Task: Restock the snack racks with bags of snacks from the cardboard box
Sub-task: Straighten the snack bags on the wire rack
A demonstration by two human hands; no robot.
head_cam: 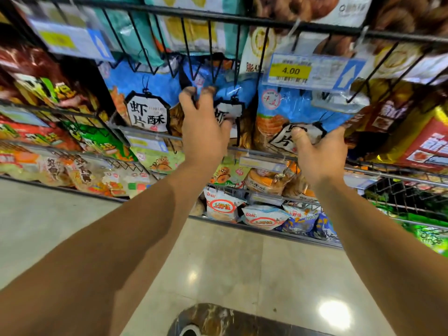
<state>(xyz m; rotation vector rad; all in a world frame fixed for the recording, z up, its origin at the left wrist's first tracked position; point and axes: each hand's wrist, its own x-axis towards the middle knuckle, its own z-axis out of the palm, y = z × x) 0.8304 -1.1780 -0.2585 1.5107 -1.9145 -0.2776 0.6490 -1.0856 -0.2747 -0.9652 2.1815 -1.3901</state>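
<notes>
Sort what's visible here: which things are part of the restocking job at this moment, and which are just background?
In the job:
- right hand gripping a blue shrimp-chip bag
- left hand on the middle blue bag
- wire rack

Just there:
- 4.00 price tag
- Oishi bags on the bottom shelf
- green bags at left
- floor

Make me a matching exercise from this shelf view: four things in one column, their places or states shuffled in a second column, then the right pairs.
Things:
1. left hand
2. right hand
3. yellow price tag
4. Oishi bags

Places or states:
A. reads 4.00, clipped to the upper wire rack
B. fingers curled over the top of the middle blue bag
C. lying on the lowest shelf, near the floor
D. gripping the lower edge of the right blue bag

Pairs: 1-B, 2-D, 3-A, 4-C
</notes>
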